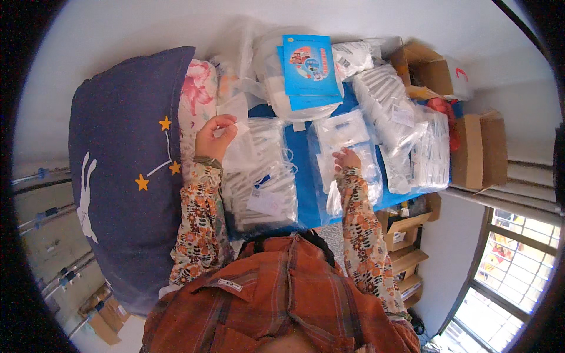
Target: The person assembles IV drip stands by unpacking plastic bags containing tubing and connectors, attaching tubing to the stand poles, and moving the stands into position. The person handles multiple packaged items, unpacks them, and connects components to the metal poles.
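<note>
My left hand [215, 139] is raised over the left side of the blue table, with thumb and fingers pinched on the edge of a thin whitish sheet [240, 133]; whether it is paper or plastic film I cannot make out. Below it lies a large clear bag [268, 206] packed with white strip-like pieces, a small white label on top. My right hand [348, 159] is over a clear plastic bag [369, 154] of flat white pieces at the table's middle right. Its fingers are curled together, and what they grip, if anything, is too small to name.
A blue booklet [309, 66] rests on a round translucent tub [269, 88] at the back. More bagged white pieces [425, 156] are piled on the right, beside open cardboard boxes [471, 141]. A big dark blue cushion [126, 170] with stars borders the left side.
</note>
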